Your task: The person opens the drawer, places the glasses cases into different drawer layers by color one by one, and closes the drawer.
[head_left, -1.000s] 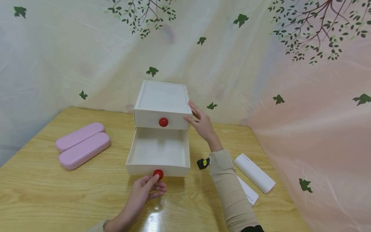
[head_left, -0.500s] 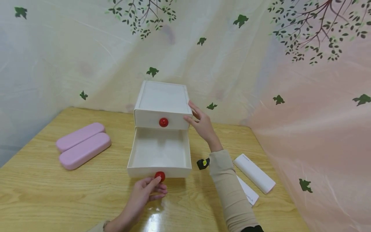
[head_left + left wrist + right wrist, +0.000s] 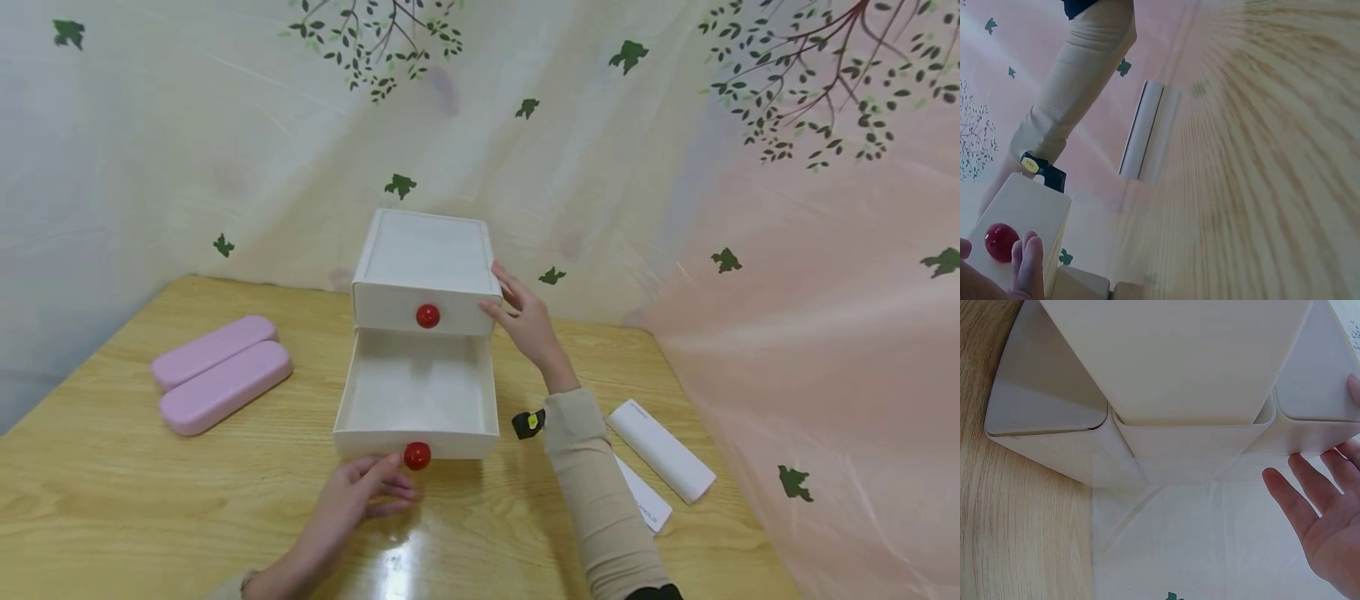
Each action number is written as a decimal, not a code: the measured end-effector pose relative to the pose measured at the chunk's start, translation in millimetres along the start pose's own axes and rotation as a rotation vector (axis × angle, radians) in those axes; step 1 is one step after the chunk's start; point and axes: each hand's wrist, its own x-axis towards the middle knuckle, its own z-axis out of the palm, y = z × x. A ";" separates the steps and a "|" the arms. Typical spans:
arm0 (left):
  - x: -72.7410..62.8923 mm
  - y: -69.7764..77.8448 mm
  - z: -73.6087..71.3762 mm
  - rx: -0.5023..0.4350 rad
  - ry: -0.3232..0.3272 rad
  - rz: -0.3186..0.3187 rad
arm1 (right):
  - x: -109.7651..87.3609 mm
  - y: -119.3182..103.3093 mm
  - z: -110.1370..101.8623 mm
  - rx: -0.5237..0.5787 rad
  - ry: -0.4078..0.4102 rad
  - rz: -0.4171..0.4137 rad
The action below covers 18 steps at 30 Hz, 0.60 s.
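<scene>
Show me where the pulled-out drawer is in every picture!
Head: the drawer is near the middle, its red knob beside the left hand.
Left wrist: the drawer is at lower left; its front and knob show.
Right wrist: the drawer is top middle, cut off by the top edge.
Shared landmark: the wooden table.

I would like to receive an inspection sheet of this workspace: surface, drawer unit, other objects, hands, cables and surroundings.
Surface: wood-grain table, bright reflection in foreground.
Job's things: white drawer unit; upper drawer shut, lower drawer pulled out.
Clutter: pink cases at left; long white item at right, second white item partly hidden by sleeve.
Hands: left hand beside lower red knob, contact unclear; right hand touches unit's upper right side.
Cables: nothing seen.
Surroundings: leaf-patterned sheet behind, pink at right.
</scene>
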 end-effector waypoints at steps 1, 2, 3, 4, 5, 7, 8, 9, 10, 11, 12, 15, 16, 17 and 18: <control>-0.5 0.5 -1.6 0.002 0.008 -0.005 | -0.1 0.1 -0.4 0.002 0.000 0.000; -1.1 1.1 -3.2 0.004 0.018 -0.010 | -0.2 0.0 -0.7 0.004 0.001 0.000; -1.6 1.4 -5.0 0.009 0.025 -0.013 | -0.1 0.1 -0.9 0.006 0.001 0.001; -1.9 1.7 -7.0 0.015 0.031 -0.016 | -0.1 0.1 -1.1 0.007 0.001 0.002; -2.3 2.0 -9.1 0.021 0.038 -0.022 | 0.0 0.3 -1.2 0.007 0.000 0.005; -2.8 2.7 -13.4 0.025 0.058 -0.035 | 0.1 0.3 -1.2 0.008 0.001 0.011; -3.1 3.0 -15.9 0.030 0.063 -0.037 | 0.1 0.3 -1.2 0.007 0.002 0.014; -3.4 2.9 -18.7 0.034 0.066 -0.032 | 0.1 0.2 -1.0 0.004 0.003 0.016; -3.7 2.8 -21.4 0.036 0.069 -0.032 | 0.1 0.0 -0.9 0.002 0.003 0.016; -4.0 2.6 -23.9 0.040 0.072 -0.031 | 0.2 0.1 -0.6 0.000 0.004 0.016; -4.2 2.2 -26.4 0.041 0.074 -0.029 | 0.2 0.2 -0.5 -0.001 0.004 0.015; -5.2 0.4 -34.0 0.058 0.056 -0.020 | 0.4 0.5 0.1 -0.002 0.004 0.012; -4.9 0.0 -36.1 0.061 0.053 -0.027 | 0.3 0.3 0.3 -0.002 0.004 0.012; -5.0 -0.1 -38.2 0.066 0.049 -0.028 | 0.3 0.3 0.5 -0.003 0.004 0.009; -4.9 -0.8 -40.4 0.073 0.045 -0.032 | 0.2 0.1 0.7 -0.003 0.004 0.007</control>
